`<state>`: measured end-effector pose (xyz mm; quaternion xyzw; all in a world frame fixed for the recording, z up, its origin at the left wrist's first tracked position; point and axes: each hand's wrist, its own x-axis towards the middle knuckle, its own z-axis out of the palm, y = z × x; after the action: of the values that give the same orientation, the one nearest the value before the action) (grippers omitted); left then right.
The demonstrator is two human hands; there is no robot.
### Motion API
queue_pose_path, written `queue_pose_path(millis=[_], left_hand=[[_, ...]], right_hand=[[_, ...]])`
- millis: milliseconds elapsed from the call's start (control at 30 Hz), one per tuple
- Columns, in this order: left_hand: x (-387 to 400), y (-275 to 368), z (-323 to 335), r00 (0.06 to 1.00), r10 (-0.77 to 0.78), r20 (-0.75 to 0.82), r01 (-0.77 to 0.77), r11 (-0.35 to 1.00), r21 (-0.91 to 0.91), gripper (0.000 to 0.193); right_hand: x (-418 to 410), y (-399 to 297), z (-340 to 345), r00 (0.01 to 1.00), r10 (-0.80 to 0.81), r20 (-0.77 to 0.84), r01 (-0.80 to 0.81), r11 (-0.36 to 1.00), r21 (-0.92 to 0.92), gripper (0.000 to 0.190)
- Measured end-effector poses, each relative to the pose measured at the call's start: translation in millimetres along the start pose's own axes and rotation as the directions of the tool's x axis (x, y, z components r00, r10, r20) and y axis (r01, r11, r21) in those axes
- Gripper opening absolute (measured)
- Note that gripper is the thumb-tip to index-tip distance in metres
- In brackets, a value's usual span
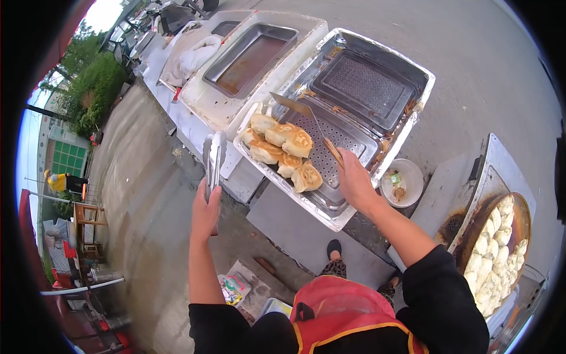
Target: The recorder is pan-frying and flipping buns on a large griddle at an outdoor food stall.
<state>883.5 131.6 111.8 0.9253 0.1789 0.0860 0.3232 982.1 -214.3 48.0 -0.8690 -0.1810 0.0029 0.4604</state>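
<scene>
My left hand [206,209] is closed around metal tongs [215,157], which point away from me beside the near left edge of a foil-lined box [305,204]. My right hand [355,180] grips the wooden handle of a metal spatula [297,105]; its blade is over the box, beyond the buns. Several browned, pan-fried buns [289,139] lie piled at the left of the near perforated metal tray [349,140]. A second perforated tray [365,84] sits at the far side of the same box.
Left of the foil-lined box stands a white foam box holding a steel pan [252,57], with cloths [196,55] beyond. A plastic tub [402,183] with scraps is beside the box. A large round pan [524,221] of pale buns is at right. A person in yellow [57,182] is far left.
</scene>
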Motion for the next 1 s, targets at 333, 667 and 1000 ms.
queue_pose_path(millis=[333, 667, 1000], left_hand=[[-76, 201, 132, 0.869, 0.262, 0.421, -0.139, 0.943, -0.301, 0.050], [-282, 472, 369, 0.282, 0.641, 0.714, -0.689, 0.653, -0.314, 0.062], [-362, 511, 443, 0.213, 0.554, 0.804, -0.948, 0.315, 0.034, 0.067]], right_hand=[[-236, 47, -265, 0.773, 0.531, -0.346, -0.464, 0.846, 0.263, 0.027], [-541, 96, -530, 0.427, 0.820, -0.382, -0.850, 0.507, 0.140, 0.020], [-542, 204, -649, 0.333, 0.943, 0.015, -0.942, 0.332, 0.052, 0.012]])
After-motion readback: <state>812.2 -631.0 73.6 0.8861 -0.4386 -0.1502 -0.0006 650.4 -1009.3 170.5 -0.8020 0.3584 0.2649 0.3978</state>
